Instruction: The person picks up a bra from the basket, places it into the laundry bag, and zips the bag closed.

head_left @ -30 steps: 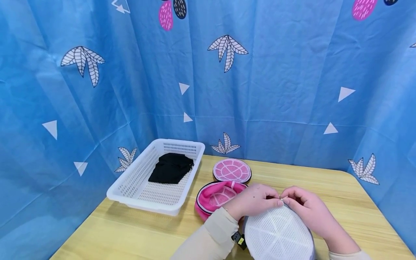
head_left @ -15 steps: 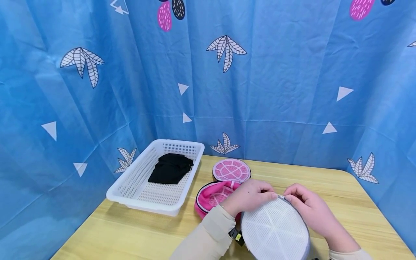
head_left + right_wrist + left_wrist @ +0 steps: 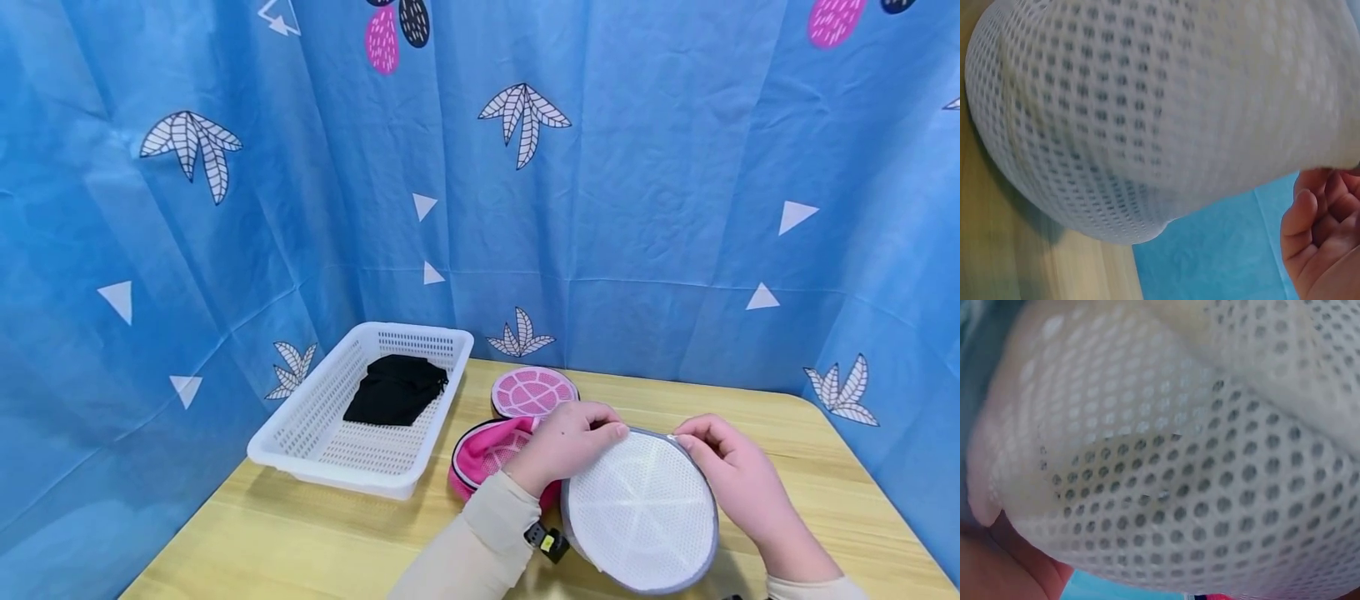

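Note:
A round white mesh laundry bag [image 3: 641, 508] with a grey zippered rim is held up between both hands, its flat face turned toward the head camera. On the upper left of the rim, my left hand [image 3: 573, 442] grips the edge between thumb and fingers. My right hand [image 3: 731, 475] pinches the rim at the upper right, at a small white zipper pull [image 3: 671, 437]. White mesh [image 3: 1210, 475] fills most of the left wrist view. In the right wrist view, curled fingers [image 3: 1300, 215] hold the bag's edge.
Behind my left hand lies an unzipped pink mesh laundry bag [image 3: 474, 458], its round pink lid [image 3: 534, 392] folded back. A white plastic basket [image 3: 300, 467] at the left holds a folded black cloth [image 3: 397, 390]. A blue patterned curtain [image 3: 637, 208] surrounds the wooden table [image 3: 247, 533].
My right hand has slid right along the rim, away from my left hand. The white bag's face has tilted up toward the head camera, and my left hand has shifted slightly left and up.

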Demonstrator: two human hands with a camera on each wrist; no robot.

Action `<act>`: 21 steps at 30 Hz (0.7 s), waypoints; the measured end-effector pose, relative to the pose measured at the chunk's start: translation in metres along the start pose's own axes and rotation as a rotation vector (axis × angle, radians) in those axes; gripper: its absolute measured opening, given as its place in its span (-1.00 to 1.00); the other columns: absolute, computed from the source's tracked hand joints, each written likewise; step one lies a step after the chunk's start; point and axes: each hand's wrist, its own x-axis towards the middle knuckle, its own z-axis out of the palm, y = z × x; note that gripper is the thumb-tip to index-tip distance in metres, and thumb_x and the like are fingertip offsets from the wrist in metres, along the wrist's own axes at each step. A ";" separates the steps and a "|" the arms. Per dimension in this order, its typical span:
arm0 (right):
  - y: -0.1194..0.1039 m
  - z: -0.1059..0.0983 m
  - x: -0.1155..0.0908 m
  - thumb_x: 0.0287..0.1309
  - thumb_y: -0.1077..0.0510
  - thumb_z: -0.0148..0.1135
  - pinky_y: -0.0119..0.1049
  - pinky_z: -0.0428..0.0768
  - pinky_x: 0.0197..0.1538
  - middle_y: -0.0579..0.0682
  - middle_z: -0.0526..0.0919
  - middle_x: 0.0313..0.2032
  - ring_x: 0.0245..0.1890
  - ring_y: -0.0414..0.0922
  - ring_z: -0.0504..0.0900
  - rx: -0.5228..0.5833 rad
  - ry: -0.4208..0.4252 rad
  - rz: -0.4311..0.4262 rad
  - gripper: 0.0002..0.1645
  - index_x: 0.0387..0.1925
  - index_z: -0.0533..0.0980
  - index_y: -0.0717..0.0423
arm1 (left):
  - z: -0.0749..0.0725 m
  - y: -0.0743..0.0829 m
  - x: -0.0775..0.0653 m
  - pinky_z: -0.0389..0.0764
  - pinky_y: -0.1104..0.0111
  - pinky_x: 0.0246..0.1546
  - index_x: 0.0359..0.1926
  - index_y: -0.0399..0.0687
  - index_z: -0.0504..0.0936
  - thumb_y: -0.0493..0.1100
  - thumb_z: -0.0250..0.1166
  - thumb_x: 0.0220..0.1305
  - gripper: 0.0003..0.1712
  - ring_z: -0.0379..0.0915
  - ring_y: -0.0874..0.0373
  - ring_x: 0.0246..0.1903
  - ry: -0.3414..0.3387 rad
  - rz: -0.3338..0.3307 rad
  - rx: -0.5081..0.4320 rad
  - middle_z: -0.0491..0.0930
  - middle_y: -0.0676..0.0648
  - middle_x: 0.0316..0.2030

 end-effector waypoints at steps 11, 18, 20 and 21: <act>-0.005 -0.010 0.001 0.46 -0.16 0.12 -0.31 0.54 -0.31 -0.01 0.67 -0.19 -0.31 -0.15 0.56 -0.073 0.048 0.046 -0.61 -0.03 0.61 0.03 | 0.010 0.012 -0.004 0.52 0.47 -0.17 -0.13 0.26 0.76 0.05 0.29 0.41 -0.86 0.46 0.42 -0.22 0.067 0.034 0.046 0.61 0.32 -0.22; -0.002 -0.010 0.001 0.46 -0.13 0.14 -0.33 0.51 -0.31 -0.02 0.66 -0.18 -0.30 -0.17 0.53 -0.098 0.050 0.017 -0.64 -0.03 0.62 0.03 | 0.008 0.013 -0.004 0.50 0.47 -0.41 0.01 0.25 0.67 -0.02 0.27 0.42 -0.81 0.42 0.35 -0.45 -0.121 0.075 -0.008 0.51 0.20 -0.46; 0.000 -0.008 0.000 0.46 -0.11 0.14 -0.33 0.51 -0.30 -0.03 0.66 -0.18 -0.30 -0.17 0.53 -0.091 0.038 0.007 -0.65 -0.02 0.62 0.04 | 0.009 0.013 -0.005 0.49 0.47 -0.45 0.07 0.25 0.66 -0.04 0.27 0.43 -0.76 0.41 0.34 -0.49 -0.158 0.082 -0.006 0.49 0.18 -0.49; 0.000 -0.007 0.000 0.47 -0.10 0.14 -0.33 0.51 -0.30 -0.04 0.66 -0.19 -0.30 -0.17 0.53 -0.084 0.033 0.002 -0.66 -0.02 0.62 0.04 | 0.009 0.013 -0.005 0.48 0.47 -0.45 0.08 0.25 0.65 -0.05 0.26 0.43 -0.75 0.40 0.34 -0.50 -0.167 0.086 -0.001 0.49 0.18 -0.49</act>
